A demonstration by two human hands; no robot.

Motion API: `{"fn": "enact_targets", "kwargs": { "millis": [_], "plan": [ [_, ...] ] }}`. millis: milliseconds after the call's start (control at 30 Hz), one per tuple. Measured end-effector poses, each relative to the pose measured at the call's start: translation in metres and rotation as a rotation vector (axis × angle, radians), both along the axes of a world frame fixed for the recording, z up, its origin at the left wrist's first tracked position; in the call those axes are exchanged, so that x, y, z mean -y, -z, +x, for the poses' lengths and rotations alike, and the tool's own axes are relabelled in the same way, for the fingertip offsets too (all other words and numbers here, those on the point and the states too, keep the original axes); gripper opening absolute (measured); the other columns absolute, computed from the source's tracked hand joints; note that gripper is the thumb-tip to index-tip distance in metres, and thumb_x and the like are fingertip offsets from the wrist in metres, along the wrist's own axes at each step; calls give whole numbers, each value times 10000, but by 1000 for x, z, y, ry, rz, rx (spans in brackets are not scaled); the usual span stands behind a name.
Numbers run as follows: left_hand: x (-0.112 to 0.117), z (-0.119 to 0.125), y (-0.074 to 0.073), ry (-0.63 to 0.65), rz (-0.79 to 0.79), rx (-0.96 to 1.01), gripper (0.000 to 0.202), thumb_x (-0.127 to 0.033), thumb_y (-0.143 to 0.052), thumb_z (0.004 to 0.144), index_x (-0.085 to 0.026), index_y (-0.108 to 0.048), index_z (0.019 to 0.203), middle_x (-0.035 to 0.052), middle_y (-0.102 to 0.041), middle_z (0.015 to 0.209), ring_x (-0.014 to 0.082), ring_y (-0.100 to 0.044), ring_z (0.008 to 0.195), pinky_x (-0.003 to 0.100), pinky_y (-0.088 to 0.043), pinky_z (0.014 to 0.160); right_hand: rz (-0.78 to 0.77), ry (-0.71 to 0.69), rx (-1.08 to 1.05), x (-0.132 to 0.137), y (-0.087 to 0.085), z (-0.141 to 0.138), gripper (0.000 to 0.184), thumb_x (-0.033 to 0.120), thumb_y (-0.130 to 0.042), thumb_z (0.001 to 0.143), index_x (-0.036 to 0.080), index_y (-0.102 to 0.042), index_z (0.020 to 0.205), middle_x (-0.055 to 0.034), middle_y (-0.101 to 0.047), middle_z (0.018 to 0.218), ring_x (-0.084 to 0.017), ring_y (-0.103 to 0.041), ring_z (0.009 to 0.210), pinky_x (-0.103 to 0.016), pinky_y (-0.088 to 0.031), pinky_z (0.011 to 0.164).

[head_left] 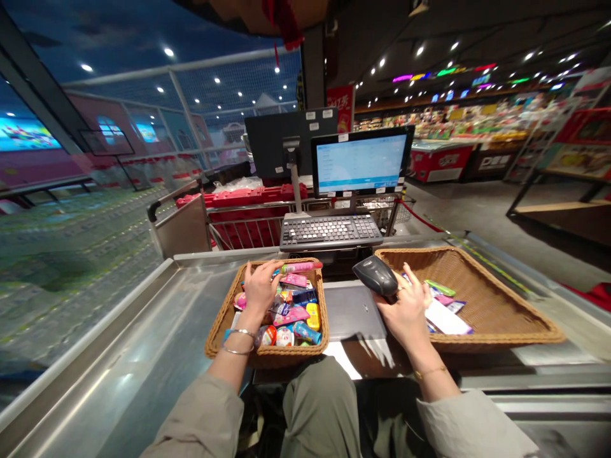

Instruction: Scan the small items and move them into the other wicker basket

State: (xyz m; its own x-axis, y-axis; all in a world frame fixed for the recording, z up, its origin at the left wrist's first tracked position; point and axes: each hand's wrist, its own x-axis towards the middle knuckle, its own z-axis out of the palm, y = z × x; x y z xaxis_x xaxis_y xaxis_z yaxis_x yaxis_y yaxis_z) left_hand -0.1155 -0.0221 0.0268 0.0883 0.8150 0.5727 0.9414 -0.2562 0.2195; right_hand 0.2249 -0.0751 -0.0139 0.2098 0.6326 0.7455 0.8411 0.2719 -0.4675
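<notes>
Two hands work above two wicker baskets on a steel checkout counter (143,331). The left hand (260,289) is half open with spread fingers, and it rests on many small packaged goods (291,318) inside the left wicker basket (267,357). A pink stick-shaped package (300,267) lies just at its fingertips; the fingers seem to touch it, but I cannot tell if they really grip it. Under the palm and to the right of it are packets in blue, yellow and pink. Two thin bracelets (238,340) sit on the left wrist.

The right hand (405,308) is closed around a black handheld barcode scanner (376,275), whose head points away from the hand, toward the left basket. A ring is on one finger of this hand. Just to the right of the hand is the right wicker basket (496,337), with only a few items, among them a white packet (446,317) and a green stick-shaped package (439,287). Ahead of both hands stand a black keyboard (331,231) and, behind it, a monitor (360,160) that shows a list.
</notes>
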Motion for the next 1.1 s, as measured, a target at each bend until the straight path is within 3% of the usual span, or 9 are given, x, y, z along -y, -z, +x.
{"fn": "enact_targets", "kwargs": {
  "millis": [200,500,733,1100],
  "plan": [
    [-1,33,0,32,18,62,255,-204,-589,968,-280,-713,1178,79,-737,1306,274,-649,1274,660,-174,1259,8,-28,57,5,-7,0,388,392,-632,832,229,-693,1179,-111,-714,1306,-368,-446,1444,-689,-179,1188],
    [-4,71,2,78,2,114,262,-168,-606,958,-284,-705,1171,65,-745,1290,278,-638,1292,706,-113,1257,7,-99,149,12,-14,1,159,316,-643,801,232,-704,921,-78,-693,1360,-376,-385,1494,-718,-146,1178],
    [-6,83,8,135,33,160,248,-175,-603,967,-294,-704,1159,47,-768,1237,268,-646,1278,695,-68,1265,3,-169,201,16,-18,-1,121,271,-667,776,223,-692,885,-82,-677,1385,-385,-360,1509,-736,-147,1176],
    [-6,89,10,132,31,151,244,-153,-635,947,-283,-707,1141,56,-762,1251,259,-659,1262,703,-114,1258,-6,-204,234,17,-21,-2,86,239,-677,777,218,-682,860,-69,-682,1381,-404,-365,1506,-742,-187,1157]
  ]
}}
